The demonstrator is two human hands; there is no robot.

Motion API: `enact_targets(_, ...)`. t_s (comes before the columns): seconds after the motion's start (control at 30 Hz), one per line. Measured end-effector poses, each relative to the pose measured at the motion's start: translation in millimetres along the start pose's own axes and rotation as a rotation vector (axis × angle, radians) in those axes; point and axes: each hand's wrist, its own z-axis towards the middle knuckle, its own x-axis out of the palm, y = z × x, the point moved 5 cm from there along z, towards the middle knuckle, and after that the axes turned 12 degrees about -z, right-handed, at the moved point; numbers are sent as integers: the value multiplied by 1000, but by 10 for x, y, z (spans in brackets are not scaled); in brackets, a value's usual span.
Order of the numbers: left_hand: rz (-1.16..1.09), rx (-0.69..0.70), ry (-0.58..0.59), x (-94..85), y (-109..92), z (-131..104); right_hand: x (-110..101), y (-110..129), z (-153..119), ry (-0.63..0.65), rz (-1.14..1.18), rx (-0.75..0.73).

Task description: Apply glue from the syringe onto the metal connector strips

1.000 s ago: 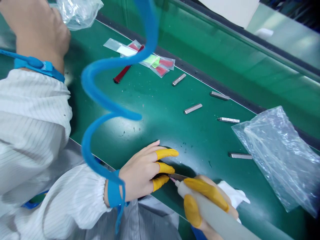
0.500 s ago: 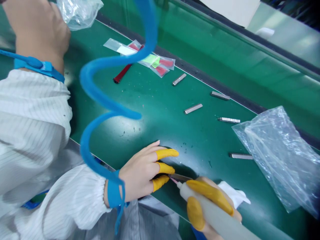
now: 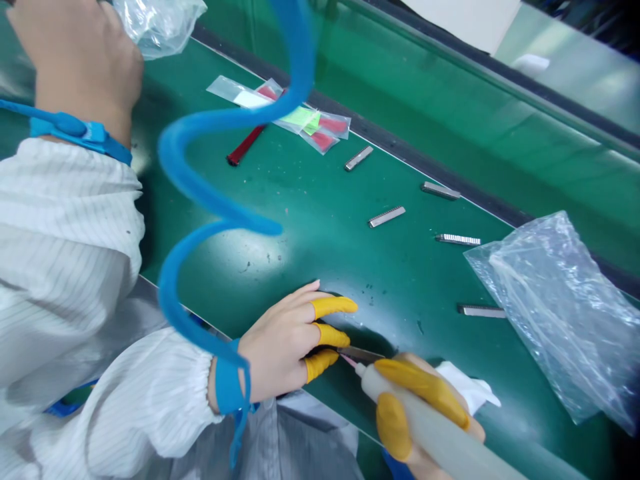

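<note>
Yellow finger cots cover the thumb and two fingers of my left hand (image 3: pixel 280 343), which pinches one end of a narrow metal strip (image 3: pixel 367 355) just above the green tabletop. My right hand (image 3: pixel 425 397), also in yellow finger cots, is wrapped round a white dispensing bottle (image 3: pixel 440 433). The bottle's thin pink needle tip (image 3: pixel 349 361) points at the strip close to my left fingertips; whether it touches cannot be made out. A white cloth (image 3: pixel 470 387) lies beside my right hand. A blue strap (image 3: pixel 229 379) circles my left wrist.
Several metal strips (image 3: pixel 387 217) lie spread on the green table (image 3: pixel 310 253). A clear plastic bag (image 3: pixel 565 313) rests at right. Red pieces in clear sleeves (image 3: pixel 325 133) lie at the back. A blue coiled cord (image 3: pixel 185 167) hangs in front. A co-worker's hand (image 3: pixel 85 67) is upper left.
The bottle and my right hand have shifted very slightly to the right. My left hand looks unchanged. The co-worker's hand has moved a little to the right.
</note>
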Motion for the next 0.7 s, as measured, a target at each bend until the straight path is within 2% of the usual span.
enact_targets(0.5,1,2,9,2,-5,3,-10,28,62,29,-25,47)
enact_targets(0.7,-5,-8,13,4,-6,10,-15,-26,40,40,36,129)
